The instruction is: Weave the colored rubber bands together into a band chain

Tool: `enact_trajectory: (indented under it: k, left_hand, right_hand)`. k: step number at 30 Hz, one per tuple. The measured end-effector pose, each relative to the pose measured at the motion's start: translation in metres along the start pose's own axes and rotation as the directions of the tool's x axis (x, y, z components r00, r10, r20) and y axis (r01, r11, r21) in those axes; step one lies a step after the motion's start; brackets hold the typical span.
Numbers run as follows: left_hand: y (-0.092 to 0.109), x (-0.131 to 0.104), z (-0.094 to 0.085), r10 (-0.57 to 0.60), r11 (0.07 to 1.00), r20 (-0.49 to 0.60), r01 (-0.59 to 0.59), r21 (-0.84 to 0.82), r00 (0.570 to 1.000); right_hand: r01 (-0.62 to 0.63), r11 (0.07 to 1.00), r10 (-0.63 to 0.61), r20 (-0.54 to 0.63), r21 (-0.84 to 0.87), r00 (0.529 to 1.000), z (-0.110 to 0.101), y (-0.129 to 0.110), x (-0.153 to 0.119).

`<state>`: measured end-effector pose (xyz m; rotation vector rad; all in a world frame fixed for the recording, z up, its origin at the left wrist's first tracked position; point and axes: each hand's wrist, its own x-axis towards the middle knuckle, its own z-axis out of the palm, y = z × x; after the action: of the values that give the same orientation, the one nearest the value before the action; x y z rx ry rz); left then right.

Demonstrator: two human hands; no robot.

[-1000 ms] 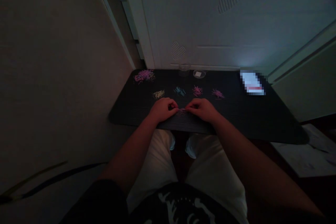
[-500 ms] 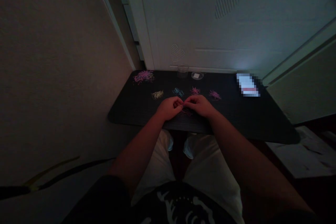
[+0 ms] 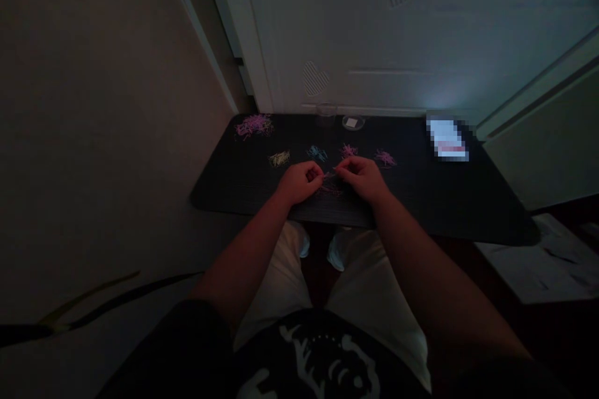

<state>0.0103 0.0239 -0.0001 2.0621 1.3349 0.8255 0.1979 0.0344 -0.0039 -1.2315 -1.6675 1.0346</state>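
My left hand point(image 3: 301, 182) is closed in a pinch over the front of the dark table, at one end of a thin pinkish strand point(image 3: 329, 174) that looks like a small rubber band. At its other end my right hand point(image 3: 362, 177) pinches with thumb and forefinger. Below the fingertips lies a dim pink-purple pile of such strands point(image 3: 331, 190). Just beyond the hands sit small piles in a row: a yellowish pile point(image 3: 279, 158), a blue pile point(image 3: 317, 153), a pink pile point(image 3: 349, 150) and a purple-pink pile point(image 3: 385, 158).
A larger mixed pile point(image 3: 253, 126) lies at the table's back left corner. Along the back edge stand a clear tub point(image 3: 326, 115) and a round clear lid point(image 3: 353, 123) with a white label. A lit, blurred-out phone-like screen point(image 3: 448, 138) is at the right. Behind the table point(image 3: 444, 199) rises a white door point(image 3: 355, 25).
My fingertips have drawn slightly apart, the right hand moving a little to the right, and the strand now shows between them. The whole table sits higher in view.
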Motion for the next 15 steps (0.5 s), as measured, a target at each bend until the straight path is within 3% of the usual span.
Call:
enact_trajectory:
  k: [15]
  left_hand:
    - [-0.0043, 0.0015, 0.0026, 0.023, 0.998, -0.009, -0.024, -0.061, 1.000]
  right_hand:
    - [0.150, 0.988, -0.147, 0.058, -0.044, 0.987, 0.0037, 0.0046, -0.0025]
